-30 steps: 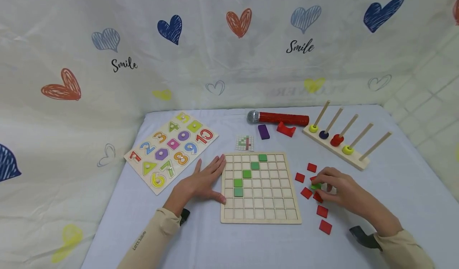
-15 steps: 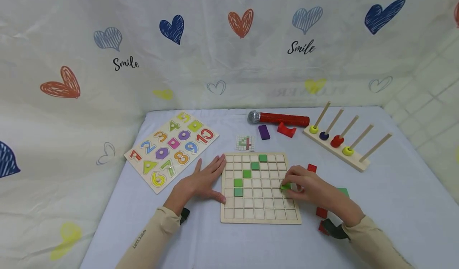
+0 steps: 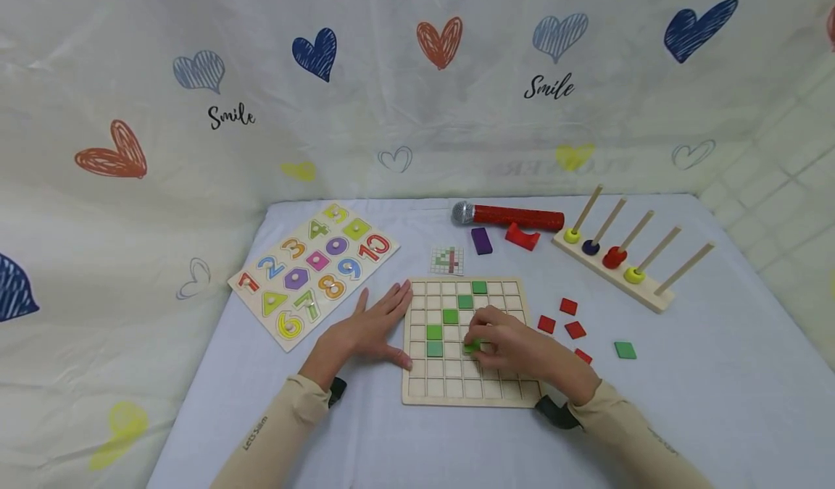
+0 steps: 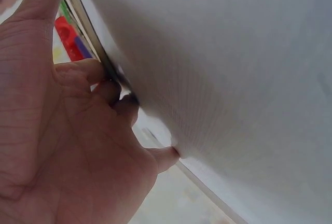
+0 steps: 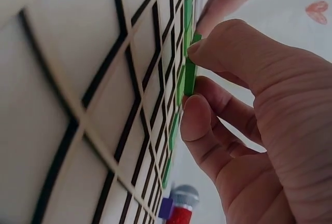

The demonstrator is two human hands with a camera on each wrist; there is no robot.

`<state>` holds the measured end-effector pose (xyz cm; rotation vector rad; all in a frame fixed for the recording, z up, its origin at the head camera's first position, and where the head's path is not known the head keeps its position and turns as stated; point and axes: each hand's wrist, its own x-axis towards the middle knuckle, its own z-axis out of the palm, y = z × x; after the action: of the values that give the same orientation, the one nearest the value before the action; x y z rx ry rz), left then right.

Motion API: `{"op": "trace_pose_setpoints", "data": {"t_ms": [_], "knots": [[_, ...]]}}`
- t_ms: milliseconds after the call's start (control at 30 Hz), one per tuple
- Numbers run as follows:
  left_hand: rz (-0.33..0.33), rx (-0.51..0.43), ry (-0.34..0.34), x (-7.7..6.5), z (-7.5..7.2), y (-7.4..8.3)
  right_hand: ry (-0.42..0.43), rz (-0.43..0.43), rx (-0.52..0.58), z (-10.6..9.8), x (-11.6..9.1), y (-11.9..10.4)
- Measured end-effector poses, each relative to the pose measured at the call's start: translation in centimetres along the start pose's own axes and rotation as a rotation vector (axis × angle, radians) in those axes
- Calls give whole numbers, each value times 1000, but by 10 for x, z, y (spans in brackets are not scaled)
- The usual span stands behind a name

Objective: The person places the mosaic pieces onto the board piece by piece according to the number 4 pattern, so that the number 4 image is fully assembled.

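Note:
A wooden grid board lies flat on the white cloth. Several green square tiles sit in its cells, running in a slanted line from a tile near the top to another at the left. My right hand pinches a green tile between thumb and fingers, close over the middle of the board. My left hand is spread along the board's left edge, thumb and fingertips touching its frame. In the left wrist view the left palm shows with its fingers at the edge.
Several red tiles and one green tile lie right of the board. Behind it are a small pattern card, a purple block, a red block and a microphone. A number puzzle and a peg stacker flank them.
My right hand has carried the green tile leftward from the loose tiles to over the middle of the board. The left hand stays at the board's left edge.

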<state>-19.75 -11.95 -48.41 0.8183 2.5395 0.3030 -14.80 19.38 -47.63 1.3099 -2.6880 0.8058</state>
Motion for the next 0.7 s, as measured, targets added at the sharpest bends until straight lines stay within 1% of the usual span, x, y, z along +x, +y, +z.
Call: {"op": "trace_pose_setpoints", "data": {"t_ms": [167,367,600,700], "knots": [[0,-1,-3,0,1,0,-35,26,46,9,9,-6],[-4,4,-3,0,2,0,-73,58,37,16,16,-9],[-4,9,2,-2,-1,1,-82,47,24,19,23,-11],[-2,10,6,-2,-2,2,-87,59,26,20,24,-12]]}}
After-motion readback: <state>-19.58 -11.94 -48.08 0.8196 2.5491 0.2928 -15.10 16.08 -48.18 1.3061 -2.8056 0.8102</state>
